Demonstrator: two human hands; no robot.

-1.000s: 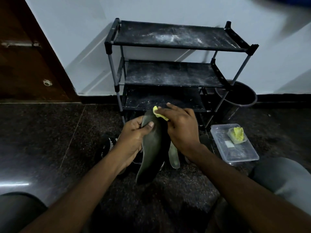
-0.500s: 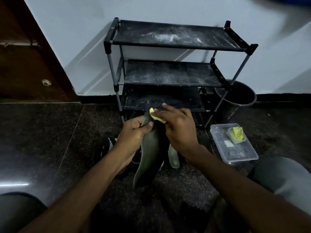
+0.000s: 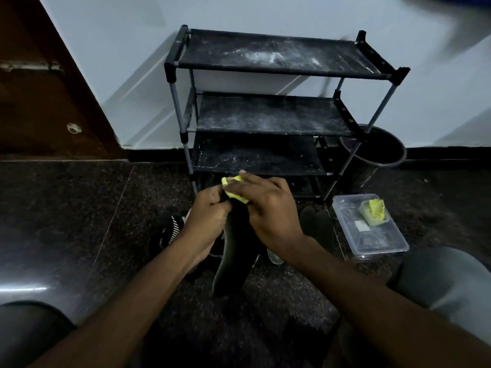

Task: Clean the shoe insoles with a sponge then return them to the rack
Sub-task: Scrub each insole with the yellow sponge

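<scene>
While rubbing the upper end of the long, dark, flexible shoe insole (image 3: 235, 261), held just in front of the black three-shelf metal-and-fabric rack (image 3: 265, 57), press the small yellow-green sponge (image 3: 235, 193) flat and stroke lengthwise rather than dabbing. Grip with the left hand (image 3: 210, 216) as now: fingers and thumb curled tight round the insole's upper edge, lower end hanging free, away from the rack. Bear down with the right hand (image 3: 268, 213), fingers bent over the sponge and pinning it to the insole just below the rack's lowest shelf. Brace firmly against likely flexing of the thin material. Work down to the free end, then turn over. For rinsing, reach to the clear rectangular plastic tub (image 3: 372, 244) right of the rack's front leg. No insole on the rack yet.
</scene>
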